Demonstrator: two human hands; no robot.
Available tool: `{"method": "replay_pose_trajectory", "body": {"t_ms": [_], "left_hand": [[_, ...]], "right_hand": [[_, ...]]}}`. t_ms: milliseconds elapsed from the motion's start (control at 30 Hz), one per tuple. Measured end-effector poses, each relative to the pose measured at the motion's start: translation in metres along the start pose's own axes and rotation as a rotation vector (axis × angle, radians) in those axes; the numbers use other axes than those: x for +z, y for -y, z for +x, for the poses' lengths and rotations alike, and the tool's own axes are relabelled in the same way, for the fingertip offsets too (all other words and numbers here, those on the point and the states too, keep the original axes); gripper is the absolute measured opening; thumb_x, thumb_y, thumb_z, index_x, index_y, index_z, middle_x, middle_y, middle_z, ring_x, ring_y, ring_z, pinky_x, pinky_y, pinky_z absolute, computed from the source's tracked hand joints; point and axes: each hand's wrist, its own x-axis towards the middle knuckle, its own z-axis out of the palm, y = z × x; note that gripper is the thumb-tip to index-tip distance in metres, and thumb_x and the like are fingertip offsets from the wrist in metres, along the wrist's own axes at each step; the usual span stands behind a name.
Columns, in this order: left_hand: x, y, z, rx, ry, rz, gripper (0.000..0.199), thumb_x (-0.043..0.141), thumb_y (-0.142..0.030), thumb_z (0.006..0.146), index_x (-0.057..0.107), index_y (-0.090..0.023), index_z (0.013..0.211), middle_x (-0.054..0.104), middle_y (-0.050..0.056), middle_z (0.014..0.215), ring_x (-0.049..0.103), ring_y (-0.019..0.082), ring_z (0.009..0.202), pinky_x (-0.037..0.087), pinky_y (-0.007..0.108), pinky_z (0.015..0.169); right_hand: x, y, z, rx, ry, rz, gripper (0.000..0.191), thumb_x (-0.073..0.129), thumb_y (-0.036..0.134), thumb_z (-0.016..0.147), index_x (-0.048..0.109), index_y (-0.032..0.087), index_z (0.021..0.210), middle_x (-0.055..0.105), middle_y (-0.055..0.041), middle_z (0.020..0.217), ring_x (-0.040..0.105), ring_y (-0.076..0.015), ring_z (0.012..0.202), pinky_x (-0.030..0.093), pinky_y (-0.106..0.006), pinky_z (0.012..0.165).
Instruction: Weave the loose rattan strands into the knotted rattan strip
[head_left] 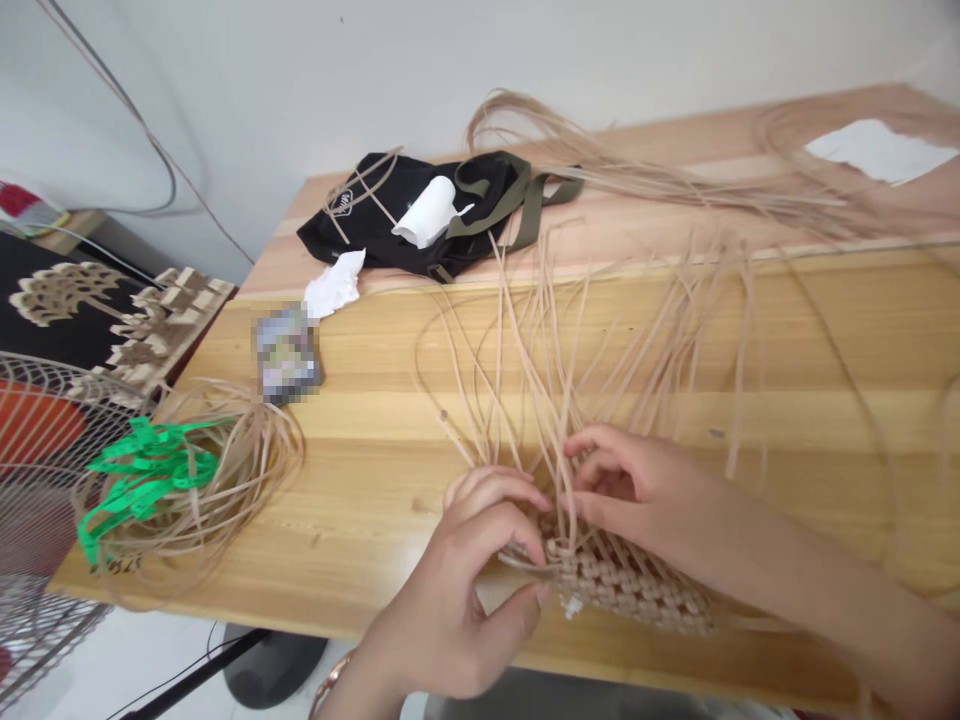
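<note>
Two bare hands work on a woven piece [637, 592] of pale strips, at five o'clock in the view, near the front edge of a wooden surface [360, 520]. Loose strips [739, 390] fan up from it, spreading between eleven and one o'clock. Working these well likely means holding the weave snug with one hand while the other separates the standing strips, drawing each evenly so that none twists or cracks.

The left hand [469, 575] is at the piece's nine o'clock end, fingers curled over, thumb and forefinger seemingly pinched together on a strip. The right hand [637, 480], above the piece, points toward nine o'clock, its forearm stretching toward four. Its thumb and forefinger stand apart beside upright strips; whether it grips any, I cannot tell.

A coil [262, 460] with green ties [150, 460] lies at eight o'clock, a black bag [367, 230] at eleven.
</note>
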Motion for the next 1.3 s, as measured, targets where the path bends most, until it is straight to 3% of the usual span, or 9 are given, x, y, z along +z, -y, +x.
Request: {"method": "replay_pose_trajectory", "body": {"t_ms": [67, 133, 200, 300, 433, 600, 767, 1133, 1300], "left_hand": [[0.001, -0.003, 0.001, -0.002, -0.028, 0.005, 0.029, 0.058, -0.004, 0.071, 0.057, -0.020, 0.094, 0.058, 0.004, 0.110, 0.048, 0.022, 0.114, 0.035, 0.038, 0.100], [0.002, -0.005, 0.004, -0.004, -0.071, 0.027, 0.030, 0.057, -0.004, 0.072, 0.059, -0.020, 0.098, 0.060, 0.004, 0.106, 0.048, 0.022, 0.114, 0.034, 0.039, 0.101], [0.003, -0.007, 0.008, -0.013, -0.101, 0.052, 0.024, 0.057, -0.005, 0.076, 0.062, -0.020, 0.095, 0.063, 0.004, 0.099, 0.049, 0.022, 0.111, 0.034, 0.040, 0.100], [0.008, -0.010, 0.017, -0.041, -0.122, 0.087, 0.009, 0.067, -0.012, 0.076, 0.064, -0.019, 0.080, 0.065, 0.003, 0.089, 0.054, 0.021, 0.101, 0.036, 0.040, 0.095], [0.012, -0.013, 0.024, -0.073, -0.151, 0.099, 0.010, 0.071, -0.015, 0.077, 0.063, -0.018, 0.072, 0.064, 0.000, 0.080, 0.056, 0.019, 0.089, 0.037, 0.038, 0.086], [0.010, -0.011, 0.026, -0.131, -0.175, -0.100, 0.014, 0.065, -0.017, 0.082, 0.063, -0.018, 0.068, 0.059, -0.001, 0.068, 0.054, 0.015, 0.075, 0.041, 0.031, 0.074], [0.008, -0.007, 0.026, -0.180, -0.202, -0.091, 0.012, 0.065, -0.021, 0.083, 0.064, -0.018, 0.071, 0.061, 0.001, 0.074, 0.055, 0.016, 0.076, 0.041, 0.030, 0.069], [0.008, -0.002, 0.025, -0.106, -0.179, 0.003, 0.012, 0.065, -0.020, 0.083, 0.067, -0.020, 0.072, 0.066, 0.001, 0.074, 0.059, 0.018, 0.081, 0.043, 0.033, 0.077], [0.004, -0.003, 0.027, -0.043, -0.153, -0.042, 0.008, 0.070, -0.019, 0.080, 0.071, -0.021, 0.073, 0.069, 0.003, 0.074, 0.061, 0.019, 0.084, 0.046, 0.034, 0.079]], "right_hand": [[-0.001, 0.004, -0.007, 0.006, -0.067, -0.159, 0.014, 0.060, 0.032, 0.082, 0.058, 0.021, 0.091, 0.067, -0.0012, 0.075, 0.061, -0.0186, 0.070, 0.040, -0.031, 0.062], [-0.001, 0.006, -0.014, -0.059, -0.022, -0.221, 0.018, 0.050, 0.033, 0.090, 0.059, 0.022, 0.079, 0.064, -0.0002, 0.070, 0.058, -0.0167, 0.066, 0.037, -0.031, 0.059], [0.001, 0.008, -0.020, -0.131, 0.041, -0.215, 0.029, 0.039, 0.031, 0.096, 0.059, 0.022, 0.076, 0.061, 0.0008, 0.069, 0.056, -0.0152, 0.065, 0.036, -0.030, 0.059], [0.004, 0.008, -0.023, -0.172, 0.053, -0.171, 0.027, 0.037, 0.026, 0.098, 0.058, 0.023, 0.081, 0.060, 0.0021, 0.074, 0.055, -0.0143, 0.069, 0.038, -0.028, 0.061], [0.011, 0.007, -0.026, -0.180, -0.018, -0.165, 0.024, 0.037, 0.020, 0.096, 0.056, 0.023, 0.081, 0.058, 0.0032, 0.073, 0.054, -0.0135, 0.067, 0.038, -0.028, 0.060], [0.022, 0.008, -0.033, -0.163, -0.122, -0.194, 0.017, 0.046, 0.020, 0.090, 0.056, 0.022, 0.078, 0.057, 0.0036, 0.064, 0.051, -0.0127, 0.056, 0.035, -0.026, 0.052], [0.027, 0.007, -0.035, -0.202, -0.190, -0.159, 0.019, 0.048, 0.015, 0.086, 0.062, 0.022, 0.075, 0.057, 0.0048, 0.057, 0.049, -0.0114, 0.049, 0.033, -0.025, 0.049], [0.024, 0.002, -0.034, -0.104, -0.052, -0.181, 0.017, 0.044, 0.021, 0.091, 0.059, 0.023, 0.084, 0.056, 0.0046, 0.059, 0.051, -0.0119, 0.052, 0.029, -0.025, 0.047], [0.019, 0.007, -0.026, -0.120, -0.005, -0.201, 0.029, 0.047, 0.027, 0.090, 0.050, 0.020, 0.063, 0.047, 0.0048, 0.055, 0.045, -0.0107, 0.051, 0.028, -0.024, 0.047]]}}
